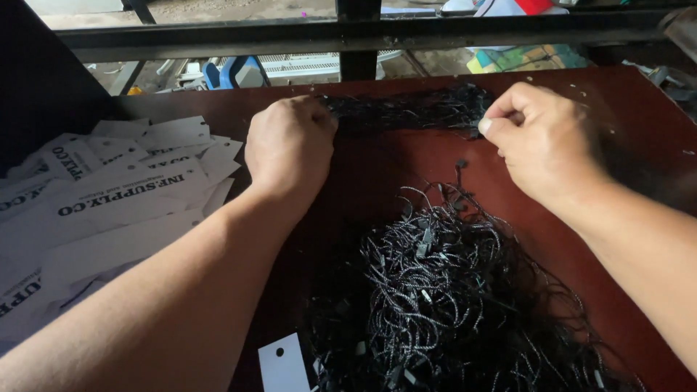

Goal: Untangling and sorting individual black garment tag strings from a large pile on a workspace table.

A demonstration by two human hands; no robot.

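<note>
At the desk's far edge: a small bundle of black strings (406,110) stretched between both hands.
Left hand (289,145): fisted on one end.
Right hand (541,141): pinching the other.
Left to sort: big string heap (443,305), near edge.
Tags: white pile (109,203), left edge, stringless.

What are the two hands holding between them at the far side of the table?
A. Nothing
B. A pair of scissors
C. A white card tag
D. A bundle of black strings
D: the left hand and right hand each grip one end of a bundle of black strings stretched across the red-brown table.
</note>
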